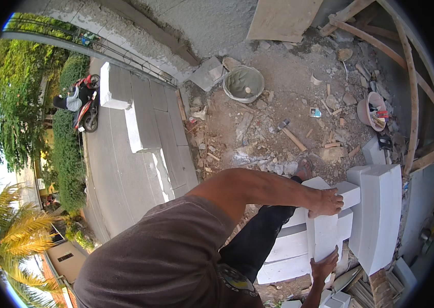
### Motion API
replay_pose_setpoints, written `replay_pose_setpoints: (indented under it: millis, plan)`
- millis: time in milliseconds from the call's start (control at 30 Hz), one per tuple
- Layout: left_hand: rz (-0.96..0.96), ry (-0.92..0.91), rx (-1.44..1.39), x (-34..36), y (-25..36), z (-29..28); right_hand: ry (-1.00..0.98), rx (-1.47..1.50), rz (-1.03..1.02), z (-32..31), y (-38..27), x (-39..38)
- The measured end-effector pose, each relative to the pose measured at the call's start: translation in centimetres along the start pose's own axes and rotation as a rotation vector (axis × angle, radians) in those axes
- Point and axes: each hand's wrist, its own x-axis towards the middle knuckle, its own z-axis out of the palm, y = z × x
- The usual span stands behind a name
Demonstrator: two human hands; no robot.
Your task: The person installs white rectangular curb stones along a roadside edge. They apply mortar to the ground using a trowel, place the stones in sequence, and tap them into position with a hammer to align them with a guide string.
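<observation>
A long white lightweight concrete block (323, 233) lies across a stack of similar blocks (284, 250) at the lower right. Reaching over from the left, my left hand (325, 201) grips its far part, the fingers curled over the side and the thumb on the near side. At the block's near end, my right hand (324, 265) holds it between thumb and fingers. My bent leg in dark trousers (258, 233) is beside the stack, and a sandalled foot (305, 168) shows past my left forearm.
Larger white blocks (378, 215) stand right of the stack. A hammer (292, 134) lies on rubble-strewn ground. Farther off are a bucket of grey mortar (243, 83) and a pink tub of tools (372, 110). A low block wall (147, 120) borders the street at left, where someone sits by a red motorcycle (89, 105).
</observation>
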Motion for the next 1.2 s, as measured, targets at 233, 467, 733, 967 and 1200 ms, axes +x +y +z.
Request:
replay_pose_setpoints:
  millis: [233, 467, 733, 967, 1200]
  plan:
    - [-0.393, 0.227, 0.191, -22.7, 5.9, -15.4, 0.089, 0.097, -0.398, -7.3, -17.2, 1.6]
    - [-0.987, 0.422, 0.124, -46.1, 23.2, -18.7, -0.035, -0.181, -1.055, -15.4, -36.8, 0.8]
    - [-1.683, 0.826, -0.248, -49.5, 43.5, -5.5, -0.347, -0.696, -1.772, -13.3, -57.1, -4.3]
    - [-2.049, 1.106, -0.409, -44.4, 51.1, -0.2, -0.478, -0.967, -2.164, -7.6, -66.4, -10.8]
    - [-2.296, 1.193, -0.461, -42.4, 54.5, 5.0, -0.580, -1.046, -2.415, 1.1, -70.8, -16.3]
